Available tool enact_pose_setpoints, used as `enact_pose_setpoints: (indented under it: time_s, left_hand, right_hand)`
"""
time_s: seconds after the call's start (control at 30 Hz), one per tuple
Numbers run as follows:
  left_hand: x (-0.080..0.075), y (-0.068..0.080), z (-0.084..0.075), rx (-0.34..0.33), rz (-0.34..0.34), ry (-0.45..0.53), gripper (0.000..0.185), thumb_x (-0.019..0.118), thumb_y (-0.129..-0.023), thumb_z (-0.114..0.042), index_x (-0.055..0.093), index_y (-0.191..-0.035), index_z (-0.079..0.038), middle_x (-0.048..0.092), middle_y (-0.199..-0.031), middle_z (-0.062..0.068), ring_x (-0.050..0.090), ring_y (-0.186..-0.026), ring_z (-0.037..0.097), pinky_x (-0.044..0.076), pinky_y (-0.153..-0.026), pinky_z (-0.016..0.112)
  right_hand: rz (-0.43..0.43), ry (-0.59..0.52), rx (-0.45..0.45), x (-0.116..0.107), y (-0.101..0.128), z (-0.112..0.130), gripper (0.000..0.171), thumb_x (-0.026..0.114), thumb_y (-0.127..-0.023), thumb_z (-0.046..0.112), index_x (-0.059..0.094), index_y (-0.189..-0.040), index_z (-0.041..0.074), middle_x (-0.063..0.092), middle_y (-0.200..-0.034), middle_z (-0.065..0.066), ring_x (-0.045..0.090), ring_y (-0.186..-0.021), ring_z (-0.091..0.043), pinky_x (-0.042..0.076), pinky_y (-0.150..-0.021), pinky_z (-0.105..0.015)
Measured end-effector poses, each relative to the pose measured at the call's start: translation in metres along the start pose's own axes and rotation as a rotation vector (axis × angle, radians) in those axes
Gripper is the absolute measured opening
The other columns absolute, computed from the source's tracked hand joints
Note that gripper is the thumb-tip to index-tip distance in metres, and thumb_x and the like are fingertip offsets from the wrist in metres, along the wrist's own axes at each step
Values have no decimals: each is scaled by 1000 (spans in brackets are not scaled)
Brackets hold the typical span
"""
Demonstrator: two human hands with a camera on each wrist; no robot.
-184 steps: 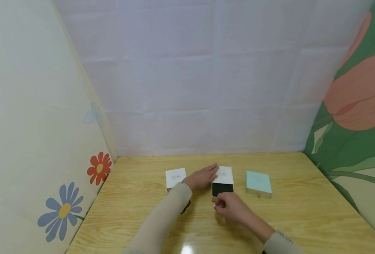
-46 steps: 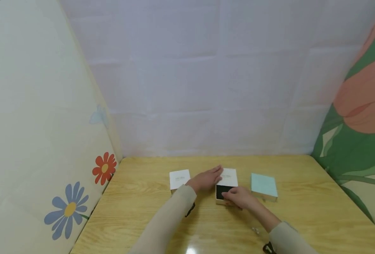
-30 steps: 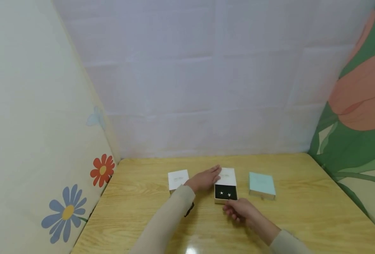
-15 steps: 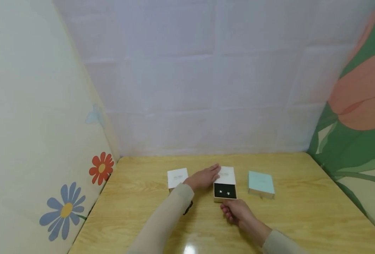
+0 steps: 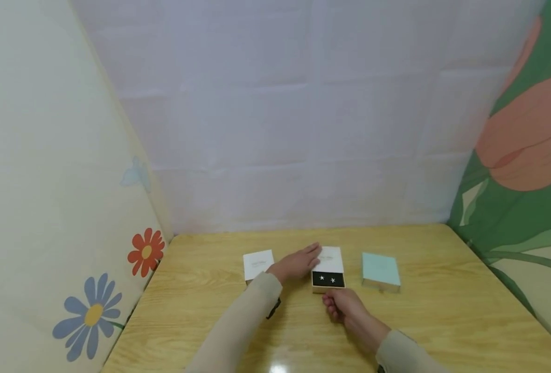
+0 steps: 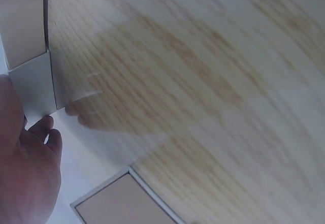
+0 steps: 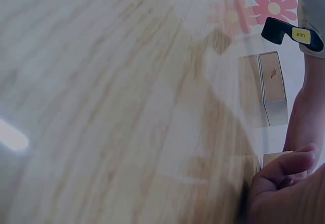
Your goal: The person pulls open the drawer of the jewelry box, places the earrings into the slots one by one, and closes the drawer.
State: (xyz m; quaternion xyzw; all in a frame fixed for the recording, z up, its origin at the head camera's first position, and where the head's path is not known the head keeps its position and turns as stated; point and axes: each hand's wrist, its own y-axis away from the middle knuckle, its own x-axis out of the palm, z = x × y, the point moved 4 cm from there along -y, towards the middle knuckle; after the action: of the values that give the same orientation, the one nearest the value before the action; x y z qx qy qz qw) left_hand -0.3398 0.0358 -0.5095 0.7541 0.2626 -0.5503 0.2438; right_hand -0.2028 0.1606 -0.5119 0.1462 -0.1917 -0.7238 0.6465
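Resting flat, our left hand [image 5: 297, 262] is steadying the white sleeve [image 5: 330, 258] while our right hand [image 5: 342, 304], fingers curled, is touching the drawer [image 5: 328, 281] front; white box [image 5: 257, 263] left, mint box [image 5: 380, 269] right

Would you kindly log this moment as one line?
left hand: rests on white sleeve | right hand: at drawer front | earrings: visible

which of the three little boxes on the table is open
The middle box, between both hands: its black tray with two star earrings shows. The white box and teal box are closed.
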Motion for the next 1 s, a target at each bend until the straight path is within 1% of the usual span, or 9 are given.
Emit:
enact_pose_setpoints:
  time_s: [0.17, 0.4, 0.47, 0.73, 0.9, 1.0]
  left_hand:
    - [0, 0, -2, 4, 1, -1, 58, 15, -112, -43, 12, -164, -16, 8, -171, 1, 11, -156, 14, 17, -125, 29]
    - [1, -1, 0, -3, -3, 0, 58, 18, -112, -43, 14, -164, -16, 8, -171, 1, 12, -156, 14, 17, -125, 29]
    - [1, -2, 1, -3, 1, -7, 58, 17, -112, -44, 12, -164, -17, 7, -171, 0, 11, -156, 14, 16, -125, 29]
    - [-3, 0, 1, -15, 5, 44, 58, 17, -112, -44, 12, -164, -18, 7, -171, 0, 11, -156, 14, 16, -126, 31]
    - [-3, 0, 0, -5, 9, 26, 59, 16, -112, -43, 12, -164, -16, 7, -171, 2, 11, -156, 14, 15, -126, 30]
    - [-2, 0, 0, -3, 9, 17, 58, 16, -112, -43, 12, -164, -15, 7, -171, 2, 10, -156, 14, 15, -126, 30]
  right_hand:
    - [-6, -6, 12, -2, -3, 1, 18, 48, -93, 0, 63, -85, -5, 54, -61, 2, 44, -49, -4, 35, -46, -14]
    - [-11, -7, 9, -1, -8, 3, 19, 47, -92, -2, 64, -82, -2, 55, -61, 3, 44, -48, -3, 36, -46, -13]
    - [-12, -9, 8, 0, -10, 3, 19, 47, -92, -2, 63, -82, -3, 55, -60, 3, 44, -48, -3, 36, -46, -13]
    - [-16, -18, 22, 1, -12, 6, 19, 47, -93, -3, 63, -83, -2, 55, -61, 2, 44, -50, -4, 36, -46, -13]
    - [-29, -12, 48, -1, -13, 7, 18, 48, -94, -1, 64, -87, -2, 57, -63, 1, 46, -52, -5, 37, -48, -14]
    - [-28, -3, 48, -1, -13, 8, 18, 47, -94, -1, 63, -88, -2, 57, -63, 1, 46, -53, -5, 37, -48, -14]
